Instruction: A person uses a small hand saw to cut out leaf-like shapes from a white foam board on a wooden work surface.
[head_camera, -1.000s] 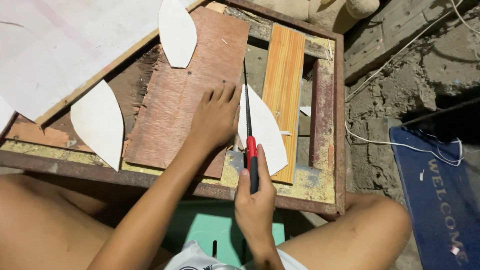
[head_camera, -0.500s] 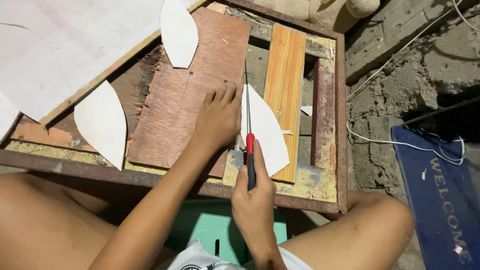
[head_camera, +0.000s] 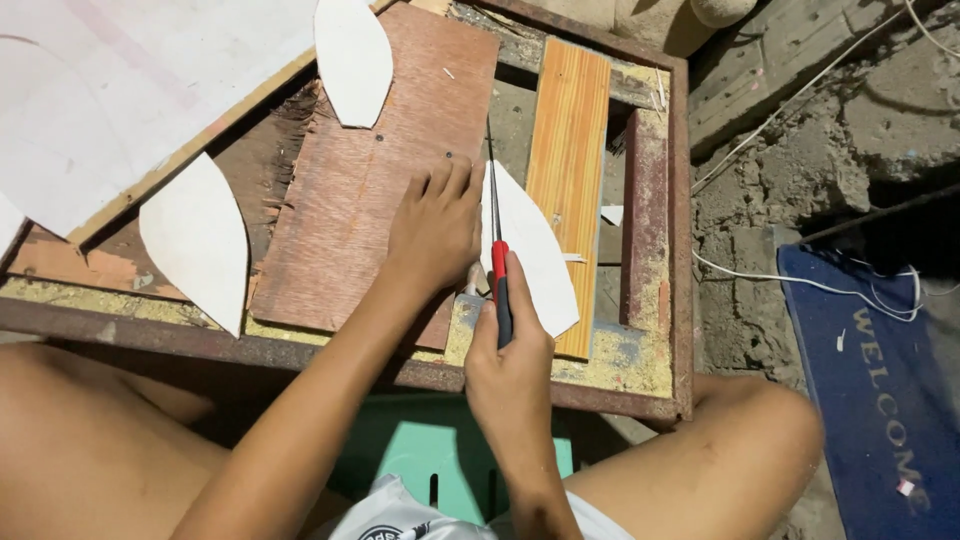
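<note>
Saw (head_camera: 495, 215) between plywood board (head_camera: 370, 190) left, plank (head_camera: 567, 130) right.

Mat (head_camera: 880, 390): a sign of sorts, blue rectangle with pale lettering, flat on the floor at far right, beside the knee.
Packages, screens, labels: none in view.

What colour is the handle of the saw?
The saw handle is red and black, held in the right hand; seen in the head view.
</note>
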